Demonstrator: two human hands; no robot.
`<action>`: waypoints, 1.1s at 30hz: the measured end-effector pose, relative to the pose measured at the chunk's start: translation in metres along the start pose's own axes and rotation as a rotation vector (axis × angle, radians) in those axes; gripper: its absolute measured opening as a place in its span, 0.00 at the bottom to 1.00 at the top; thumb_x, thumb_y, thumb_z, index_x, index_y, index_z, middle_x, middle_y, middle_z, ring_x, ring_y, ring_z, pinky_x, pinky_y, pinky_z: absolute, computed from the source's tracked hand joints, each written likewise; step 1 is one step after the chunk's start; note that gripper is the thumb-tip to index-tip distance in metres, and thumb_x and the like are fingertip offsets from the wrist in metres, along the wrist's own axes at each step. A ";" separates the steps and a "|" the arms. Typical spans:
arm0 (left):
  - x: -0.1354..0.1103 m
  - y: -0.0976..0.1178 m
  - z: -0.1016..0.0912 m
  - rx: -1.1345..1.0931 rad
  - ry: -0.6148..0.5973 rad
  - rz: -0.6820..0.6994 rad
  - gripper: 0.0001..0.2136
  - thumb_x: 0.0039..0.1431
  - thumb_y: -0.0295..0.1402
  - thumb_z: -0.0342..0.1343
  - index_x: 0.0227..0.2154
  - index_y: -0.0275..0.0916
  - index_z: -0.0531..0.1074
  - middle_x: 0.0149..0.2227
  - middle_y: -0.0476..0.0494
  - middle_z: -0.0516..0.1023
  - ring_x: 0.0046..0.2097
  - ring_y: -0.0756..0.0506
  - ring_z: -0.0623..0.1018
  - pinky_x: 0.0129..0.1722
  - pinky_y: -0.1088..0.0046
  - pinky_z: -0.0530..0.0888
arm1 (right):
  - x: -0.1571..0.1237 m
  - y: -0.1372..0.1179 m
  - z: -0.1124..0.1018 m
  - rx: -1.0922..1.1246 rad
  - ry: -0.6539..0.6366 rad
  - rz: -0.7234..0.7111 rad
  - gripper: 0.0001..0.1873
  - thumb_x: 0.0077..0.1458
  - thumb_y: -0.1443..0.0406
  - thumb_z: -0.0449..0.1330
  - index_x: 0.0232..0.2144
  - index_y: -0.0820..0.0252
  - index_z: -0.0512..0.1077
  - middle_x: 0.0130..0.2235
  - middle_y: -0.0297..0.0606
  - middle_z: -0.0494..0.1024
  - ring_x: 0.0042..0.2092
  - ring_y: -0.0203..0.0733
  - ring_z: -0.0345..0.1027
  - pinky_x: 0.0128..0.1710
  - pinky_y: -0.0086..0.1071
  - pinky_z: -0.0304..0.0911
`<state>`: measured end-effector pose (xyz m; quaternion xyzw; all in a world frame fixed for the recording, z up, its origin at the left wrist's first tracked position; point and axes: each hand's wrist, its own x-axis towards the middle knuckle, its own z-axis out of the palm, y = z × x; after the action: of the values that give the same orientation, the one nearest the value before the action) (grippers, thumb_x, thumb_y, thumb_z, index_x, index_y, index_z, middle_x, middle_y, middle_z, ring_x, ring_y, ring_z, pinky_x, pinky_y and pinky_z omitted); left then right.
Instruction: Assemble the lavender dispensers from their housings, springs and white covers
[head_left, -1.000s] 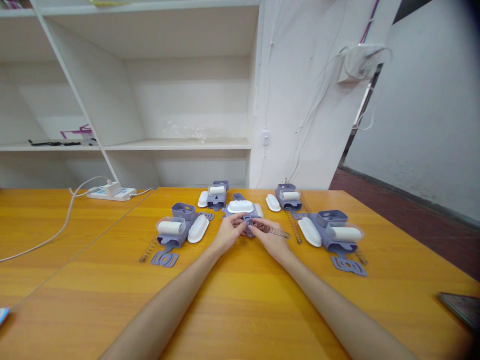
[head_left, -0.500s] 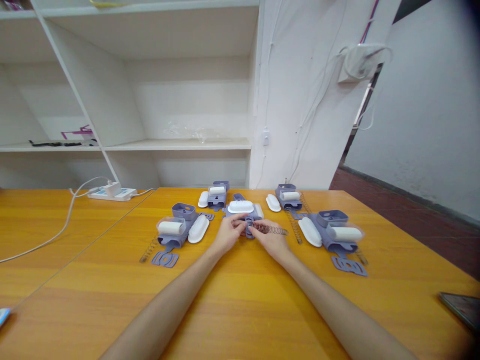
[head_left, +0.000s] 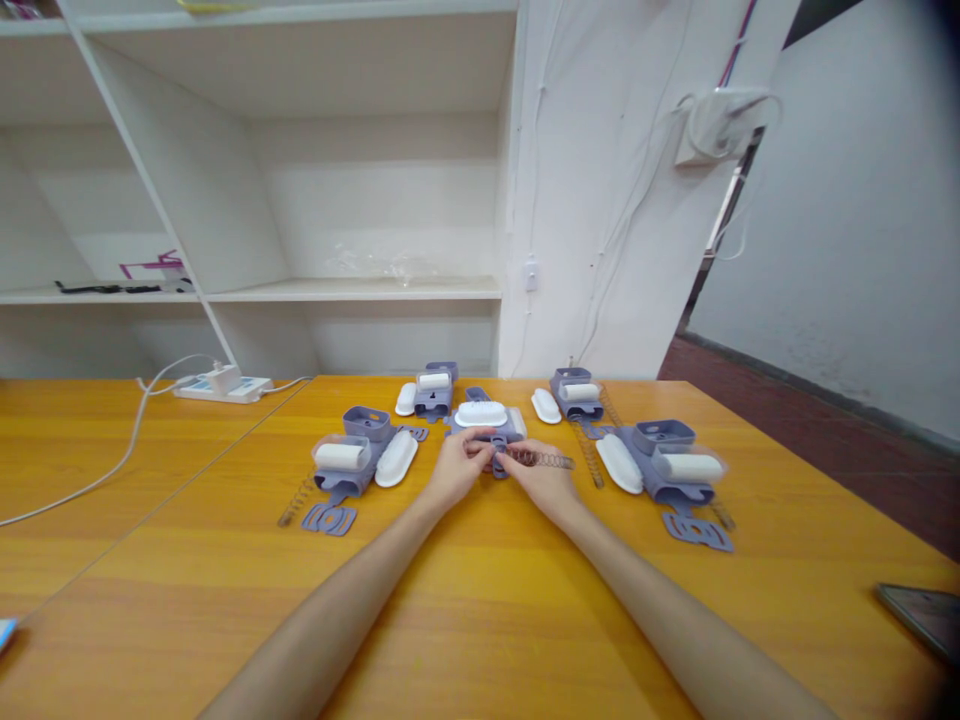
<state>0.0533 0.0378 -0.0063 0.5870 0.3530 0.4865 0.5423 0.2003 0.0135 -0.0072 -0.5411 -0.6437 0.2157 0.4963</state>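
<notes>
Both my hands meet at the middle of the wooden table (head_left: 480, 600). My left hand (head_left: 455, 468) pinches a small purple plastic piece (head_left: 498, 463), fingers closed on it. My right hand (head_left: 541, 477) grips one end of a metal coil spring (head_left: 546, 460), which sticks out to the right along the table; the other end meets the purple piece. Just behind my fingers sits a purple holder with a white oval cap (head_left: 482, 414).
Similar purple-and-white part sets lie left (head_left: 358, 458), right (head_left: 667, 465) and behind (head_left: 433, 390), (head_left: 574, 392), with loose springs (head_left: 298, 499) beside them. A power strip (head_left: 221, 384) with a white cable sits far left. A dark phone (head_left: 924, 616) lies at the right edge. White shelves stand behind.
My hands have barely moved; the fingers shifted slightly around the purple piece and the spring's end.
</notes>
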 end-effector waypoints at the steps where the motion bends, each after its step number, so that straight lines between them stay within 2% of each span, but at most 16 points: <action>1: 0.000 0.000 0.000 0.000 -0.005 0.003 0.16 0.48 0.30 0.58 0.41 0.33 0.69 0.26 0.46 0.77 0.26 0.49 0.76 0.30 0.73 0.74 | 0.001 0.000 -0.001 0.036 -0.008 0.017 0.12 0.43 0.58 0.60 0.27 0.61 0.76 0.26 0.39 0.77 0.28 0.41 0.69 0.27 0.31 0.62; 5: 0.001 -0.003 0.000 -0.027 -0.027 0.011 0.17 0.49 0.33 0.58 0.43 0.34 0.68 0.27 0.45 0.78 0.28 0.47 0.77 0.31 0.69 0.75 | 0.002 -0.001 -0.002 0.163 -0.006 0.060 0.14 0.43 0.58 0.60 0.29 0.63 0.76 0.29 0.40 0.78 0.30 0.43 0.70 0.30 0.33 0.64; 14: 0.000 -0.001 0.001 -0.066 -0.023 0.023 0.17 0.49 0.34 0.58 0.43 0.35 0.66 0.28 0.45 0.77 0.28 0.46 0.78 0.31 0.68 0.76 | 0.003 -0.007 -0.006 0.260 0.035 0.093 0.16 0.47 0.56 0.58 0.18 0.62 0.72 0.20 0.36 0.74 0.25 0.39 0.67 0.27 0.30 0.62; 18: 0.000 -0.002 0.000 -0.011 -0.010 0.032 0.17 0.49 0.34 0.58 0.43 0.34 0.67 0.27 0.45 0.76 0.27 0.48 0.77 0.30 0.70 0.75 | 0.003 -0.005 -0.003 0.245 -0.011 0.074 0.14 0.45 0.56 0.59 0.21 0.62 0.73 0.22 0.36 0.75 0.26 0.38 0.67 0.26 0.29 0.62; 24: 0.000 -0.001 0.000 0.004 -0.045 0.030 0.20 0.48 0.33 0.59 0.45 0.32 0.68 0.31 0.42 0.76 0.29 0.49 0.76 0.30 0.73 0.74 | 0.002 0.001 0.000 0.243 -0.018 0.078 0.15 0.45 0.56 0.59 0.25 0.63 0.74 0.26 0.39 0.77 0.29 0.40 0.68 0.29 0.31 0.63; 33: 0.001 -0.004 -0.002 0.014 -0.076 0.031 0.23 0.47 0.33 0.60 0.47 0.32 0.67 0.35 0.39 0.76 0.32 0.47 0.76 0.32 0.72 0.73 | 0.003 0.005 0.001 0.241 -0.020 0.082 0.14 0.45 0.56 0.59 0.26 0.62 0.75 0.27 0.39 0.77 0.30 0.41 0.69 0.31 0.32 0.64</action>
<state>0.0518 0.0401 -0.0101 0.6143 0.3265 0.4699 0.5433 0.2017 0.0181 -0.0103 -0.5012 -0.5956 0.3169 0.5419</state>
